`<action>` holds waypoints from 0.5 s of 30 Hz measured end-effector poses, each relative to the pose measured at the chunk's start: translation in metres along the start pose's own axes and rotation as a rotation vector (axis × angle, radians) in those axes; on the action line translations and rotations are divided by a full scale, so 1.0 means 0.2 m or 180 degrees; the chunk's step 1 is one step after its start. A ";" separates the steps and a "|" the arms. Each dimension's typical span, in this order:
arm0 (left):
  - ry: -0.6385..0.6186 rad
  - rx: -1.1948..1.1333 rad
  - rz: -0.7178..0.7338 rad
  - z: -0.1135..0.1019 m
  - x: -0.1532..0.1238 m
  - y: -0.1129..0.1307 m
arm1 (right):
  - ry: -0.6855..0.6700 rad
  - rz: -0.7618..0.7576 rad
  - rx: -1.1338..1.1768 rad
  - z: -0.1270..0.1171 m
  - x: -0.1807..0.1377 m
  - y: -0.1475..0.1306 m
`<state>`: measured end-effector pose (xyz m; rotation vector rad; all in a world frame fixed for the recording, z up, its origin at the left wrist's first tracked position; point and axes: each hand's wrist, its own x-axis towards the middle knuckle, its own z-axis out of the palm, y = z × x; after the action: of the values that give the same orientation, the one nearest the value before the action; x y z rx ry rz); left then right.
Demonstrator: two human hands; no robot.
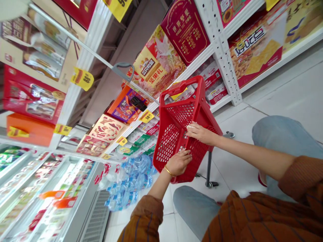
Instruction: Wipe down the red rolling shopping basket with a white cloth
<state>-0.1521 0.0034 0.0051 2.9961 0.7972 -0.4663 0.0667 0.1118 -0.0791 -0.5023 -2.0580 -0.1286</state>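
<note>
A red plastic shopping basket (166, 144) with mesh sides and a handle at its far end stands tilted in the view, with wheeled legs showing beneath it. My left hand (178, 163), with a gold bangle at the wrist, lies at the basket's near side, fingers stretched over its edge. Farther right, my right hand (200, 132) reaches across the same side, its fingers extended over the basket's opening. Neither hand visibly holds anything. Some fingertips are slightly blurred.
Beyond the basket, white shelves (148, 116) carry boxed snacks, including a nut gift box (152, 69), and packed bottles. Large blue water bottles (133, 181) stand on the floor at left. A chilled display (45, 198) lies farther left. My knees flank the basket on the tiled floor (237, 158).
</note>
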 end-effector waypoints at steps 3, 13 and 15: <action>-0.0012 0.0014 -0.0053 -0.02 -0.02 0.03 | 0.0056 0.0015 -0.0022 0.00 0.00 -0.05; 0.0145 0.0062 0.0029 -0.10 0.13 0.00 | 0.0019 0.0240 -0.0034 -0.05 0.04 -0.21; 0.0201 -0.0010 0.0027 -0.09 0.16 -0.01 | -0.0020 0.0169 -0.0070 -0.06 0.04 -0.22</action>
<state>-0.1214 0.0221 0.0138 3.0241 0.7879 -0.3717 0.0547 0.0704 -0.0606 -0.5712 -2.0496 -0.1182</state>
